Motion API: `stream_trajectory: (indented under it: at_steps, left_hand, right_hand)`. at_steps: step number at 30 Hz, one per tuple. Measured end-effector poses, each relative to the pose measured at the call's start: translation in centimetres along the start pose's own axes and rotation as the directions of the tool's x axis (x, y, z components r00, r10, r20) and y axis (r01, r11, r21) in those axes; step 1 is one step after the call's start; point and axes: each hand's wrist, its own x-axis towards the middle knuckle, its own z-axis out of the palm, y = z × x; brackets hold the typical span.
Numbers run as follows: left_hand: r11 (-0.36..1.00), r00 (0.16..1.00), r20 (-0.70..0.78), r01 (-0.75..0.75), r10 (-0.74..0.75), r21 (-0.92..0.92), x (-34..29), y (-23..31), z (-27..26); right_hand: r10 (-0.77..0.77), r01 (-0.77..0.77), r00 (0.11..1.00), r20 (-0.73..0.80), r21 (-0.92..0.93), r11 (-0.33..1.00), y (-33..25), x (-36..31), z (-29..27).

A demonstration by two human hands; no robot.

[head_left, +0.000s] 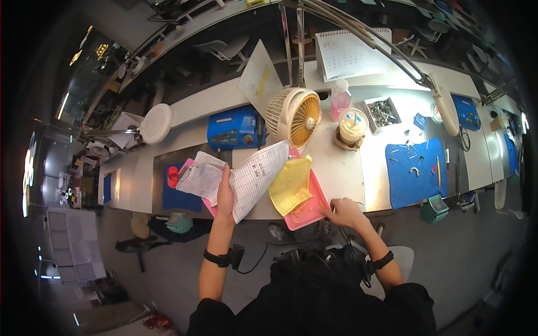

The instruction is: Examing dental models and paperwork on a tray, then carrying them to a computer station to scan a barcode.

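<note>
White-topped workbench [336, 173] runs across the space before you, with a desk fan [305, 120], a lidded drink cup [353, 126] and a blue work mat [417, 179] on it. You have a shallow pink tray [315, 215] near the bench's front edge; whether it rests there or hangs free, you cannot tell from this angle. A creased yellow sheet [288, 187] covers much of it, and small yellowish pieces [302, 209] lie loose toward its near end.

Your right hand [343, 213] is at the tray's right rim, fingers bent inward, thumb and forefinger seemingly pinching that edge. Your left hand [225, 196] stands between a white ruled sheet [258, 173] and a crumpled pale wrapper [204, 173]; its fingers are mostly hidden, so you cannot tell how tightly they close.

Expect the tray to be light and fairly stiff, probably smooth plastic: hold it by the rim, ideally from opposite sides, and keep it level, since the loose pieces could slide. Judge the papers as limp and easily creased or torn; pinch them near a border with flat fingertips, supporting the sagging part from beneath.
</note>
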Motion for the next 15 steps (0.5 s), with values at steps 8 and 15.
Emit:
stream_trajectory:
  at_steps: [8, 15]
  left_hand:
    - [0.995, 0.989, 0.128, 0.062, -0.072, 0.083, -3.1, -0.1, 2.2]
    - [0.218, 0.709, 0.697, -0.667, -0.106, 0.712, -11.3, -0.3, 4.5]
  right_hand:
    - [-0.071, 0.06, 0.994, -0.084, -0.122, 0.991, 0.5, -1.1, 1.8]
    - [-0.236, 0.22, 0.966, -0.104, -0.142, 0.965, -6.0, -6.8, -3.8]
